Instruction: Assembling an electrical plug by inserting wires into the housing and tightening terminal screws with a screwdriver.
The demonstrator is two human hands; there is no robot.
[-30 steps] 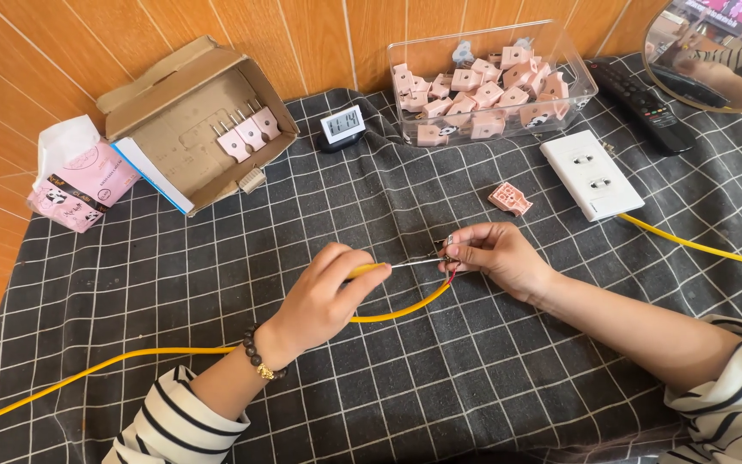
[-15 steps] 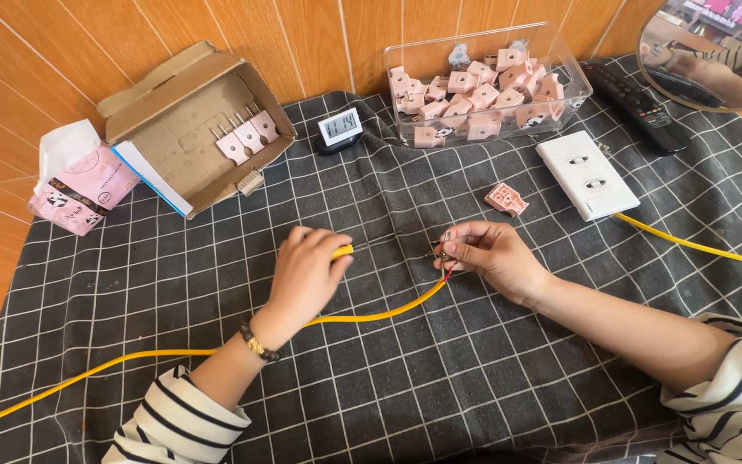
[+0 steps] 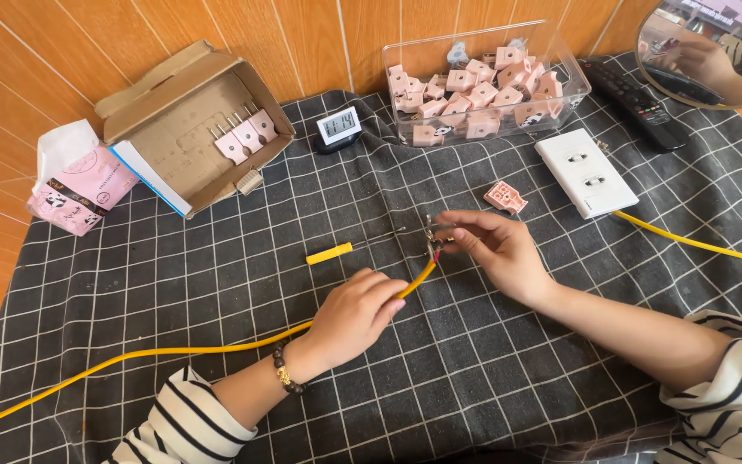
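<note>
The left hand is pinching the yellow cable, which is running up-right to its bared end, where the right hand is gripping the wires.

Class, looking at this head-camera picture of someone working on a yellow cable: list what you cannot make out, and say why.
- Wire ends at the right hand: too small, partly covered by fingertips.
- Yellow cable: both ends cut off by the frame edges.
- Left hand: its grip hidden beneath the hand.
- Clear box: plug count unclear, they overlap.
</note>
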